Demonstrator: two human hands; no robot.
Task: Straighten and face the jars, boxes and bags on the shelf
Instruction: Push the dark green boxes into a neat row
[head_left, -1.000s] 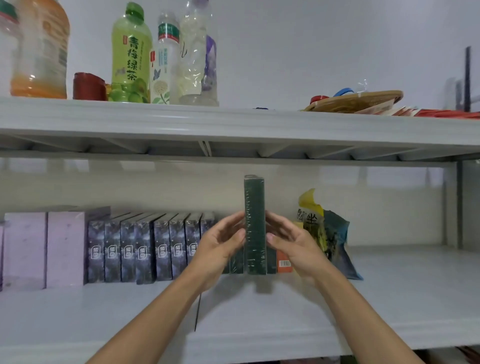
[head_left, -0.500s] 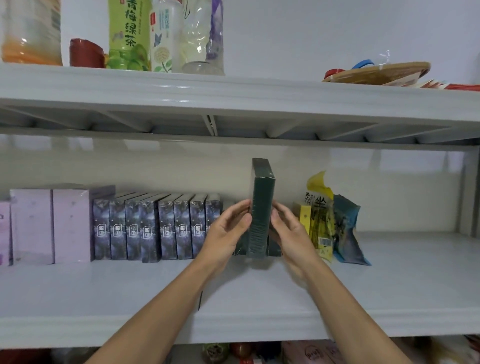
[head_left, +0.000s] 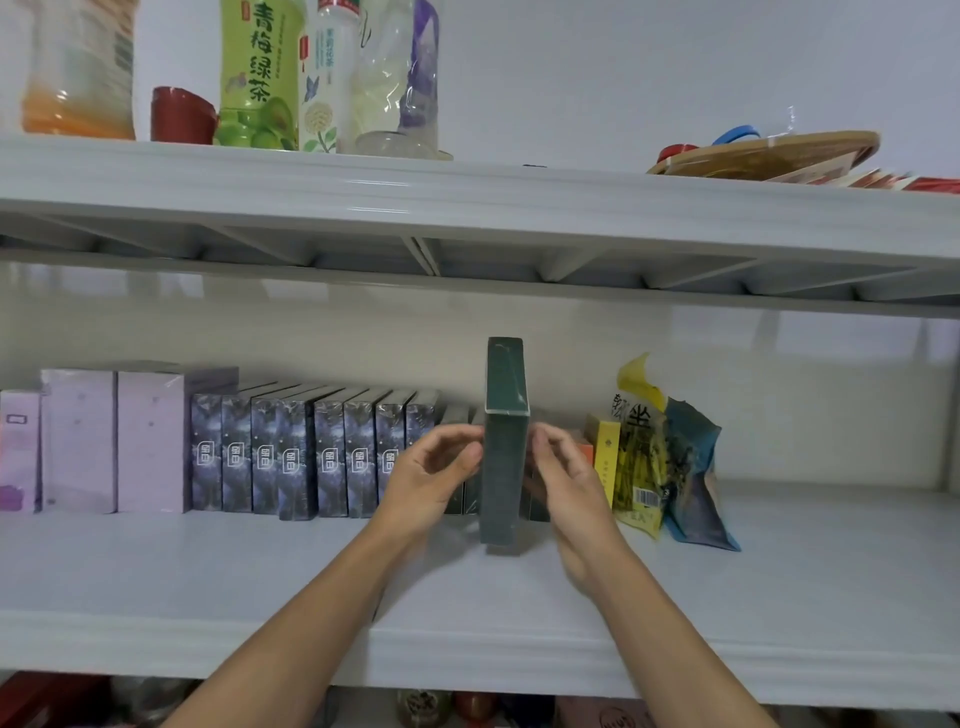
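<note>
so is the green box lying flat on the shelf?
No, the green box stands upright on the shelf, between the left hand and right hand.
</note>
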